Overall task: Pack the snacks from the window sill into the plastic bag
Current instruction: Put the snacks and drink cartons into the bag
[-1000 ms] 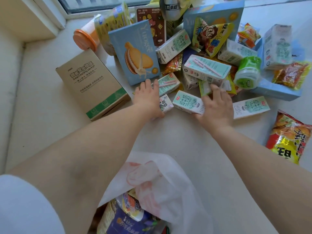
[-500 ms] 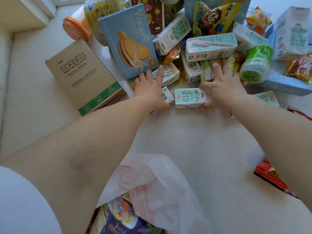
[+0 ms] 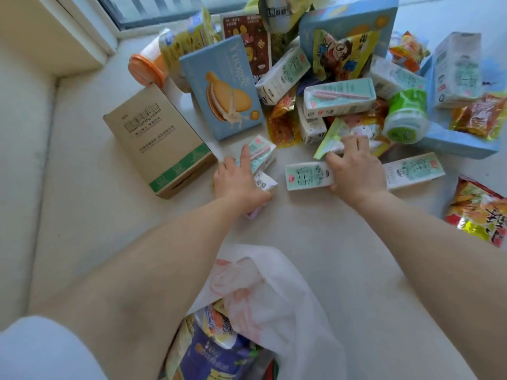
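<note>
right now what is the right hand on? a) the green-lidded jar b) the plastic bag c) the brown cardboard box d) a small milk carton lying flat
d: the right hand grips the end of a small milk carton lying flat on the sill, while the green-lidded jar, the brown cardboard box and the plastic bag are all apart from it.

Soft daylight from the window (image 3: 170, 6), slight motion blur, wide-angle warping.

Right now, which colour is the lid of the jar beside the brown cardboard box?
Orange. The lid shows best in the head view, just behind the cardboard box.
</note>
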### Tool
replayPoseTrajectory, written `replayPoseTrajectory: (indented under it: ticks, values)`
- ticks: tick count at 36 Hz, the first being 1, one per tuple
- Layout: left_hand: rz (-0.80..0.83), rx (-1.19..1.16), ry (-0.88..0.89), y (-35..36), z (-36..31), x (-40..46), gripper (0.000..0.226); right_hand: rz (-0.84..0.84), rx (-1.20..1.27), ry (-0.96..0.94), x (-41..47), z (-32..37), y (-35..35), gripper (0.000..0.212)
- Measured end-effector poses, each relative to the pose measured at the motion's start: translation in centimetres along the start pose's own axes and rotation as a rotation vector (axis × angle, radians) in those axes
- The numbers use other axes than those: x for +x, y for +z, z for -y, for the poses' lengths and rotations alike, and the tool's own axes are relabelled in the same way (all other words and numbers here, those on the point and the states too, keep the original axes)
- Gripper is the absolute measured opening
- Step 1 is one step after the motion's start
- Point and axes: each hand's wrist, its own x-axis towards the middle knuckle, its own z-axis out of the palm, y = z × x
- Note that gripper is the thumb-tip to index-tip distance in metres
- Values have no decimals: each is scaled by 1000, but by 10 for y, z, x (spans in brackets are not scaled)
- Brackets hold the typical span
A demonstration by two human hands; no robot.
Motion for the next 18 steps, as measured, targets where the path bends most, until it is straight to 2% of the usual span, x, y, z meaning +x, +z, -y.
replayPoseTrajectory:
  ticks: [6,10,15,18]
  values:
    - [-17,-291,-179,-2,12,-19,112,-75,125,8,-12,14,-9,41]
    - [-45,-479,-280,-11,25,-38,113,-76,227,111,-29,22,-23,45]
    - [-147,-696,-271,-30,42,-70,113,-152,534,283,-55,43,-55,52]
    - [-212,-839,-227,-43,50,-96,113,-183,755,320,-77,63,-79,51]
